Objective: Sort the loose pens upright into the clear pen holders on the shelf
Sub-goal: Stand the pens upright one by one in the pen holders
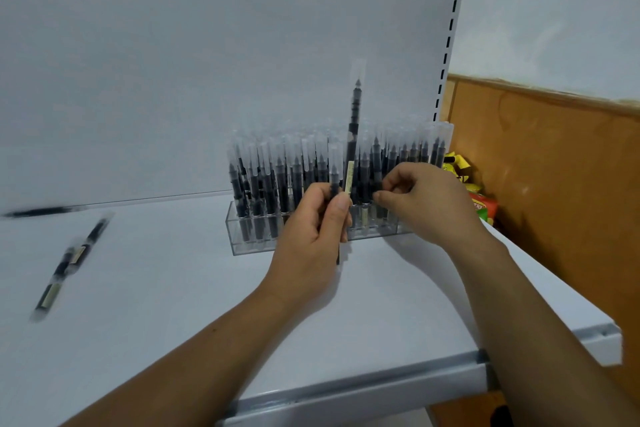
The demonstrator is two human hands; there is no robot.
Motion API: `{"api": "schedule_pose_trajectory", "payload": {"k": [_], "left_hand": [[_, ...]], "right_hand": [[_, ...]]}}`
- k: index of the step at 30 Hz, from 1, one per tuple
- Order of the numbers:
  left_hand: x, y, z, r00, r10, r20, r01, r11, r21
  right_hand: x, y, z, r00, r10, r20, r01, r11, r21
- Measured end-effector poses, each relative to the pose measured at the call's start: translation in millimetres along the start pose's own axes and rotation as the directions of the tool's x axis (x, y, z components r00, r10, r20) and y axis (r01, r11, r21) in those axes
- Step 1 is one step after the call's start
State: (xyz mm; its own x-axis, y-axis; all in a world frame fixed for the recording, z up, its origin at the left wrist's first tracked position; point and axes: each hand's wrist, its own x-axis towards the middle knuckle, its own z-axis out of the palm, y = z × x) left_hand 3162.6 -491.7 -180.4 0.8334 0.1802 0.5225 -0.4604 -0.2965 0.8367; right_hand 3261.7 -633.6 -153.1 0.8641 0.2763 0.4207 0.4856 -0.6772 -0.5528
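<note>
While L hand gripped a pen upright just in front of the clear pen holder, R hand was close beside it at the holder's front row.

L: fingers curled round the barrel, thumb pressed on it from the front. Capped end stuck out above the fist, bottom end poked out below.

Tall pen stood upright betw the two hands, well above the rest of the row, label strip just above L thumb. Its lower end was hidden behind the thumb, so can't tell if L hand held it too or if it sat in a slot.

R: fingers curled, thumb + index tips meeting at a pen in the row. Can't tell if it was actually pinched or only touched.

Holder stood on the shelf against the back panel, packed w/ upright capped pens, its R end near the slotted upright.

Loose pens lay flat on the shelf well left of both hands, approx two overlapping, motion-blurred. Another loose pen lay along the back edge, also blurred.

Off the shelf's R end: snack packets against a wood panel.
</note>
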Motion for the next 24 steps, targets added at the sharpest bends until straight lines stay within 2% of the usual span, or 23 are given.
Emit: {"api": "schedule_pose_trajectory", "payload": {"k": [7,17,24], "left_hand": [[-1.0,0.4,0.7,0.999,-0.001,0.04,0.0,1.0,0.019],[-1.2,0.1,0.9,0.999,-0.004,0.053,0.002,1.0,0.03],[-1.2,0.2,0.6,0.999,-0.008,0.053,0.005,0.999,0.044]], "right_hand": [[0.0,1.7,-4.4,0.999,0.02,0.045,-0.019,1.0,-0.01],[-3.0,-3.5,-6.3,1.0,-0.001,-0.007,0.0,0.989,-0.146],[-4.2,-4.8,-9.2,1.0,0.013,0.027,-0.011,0.997,-0.083]]}}
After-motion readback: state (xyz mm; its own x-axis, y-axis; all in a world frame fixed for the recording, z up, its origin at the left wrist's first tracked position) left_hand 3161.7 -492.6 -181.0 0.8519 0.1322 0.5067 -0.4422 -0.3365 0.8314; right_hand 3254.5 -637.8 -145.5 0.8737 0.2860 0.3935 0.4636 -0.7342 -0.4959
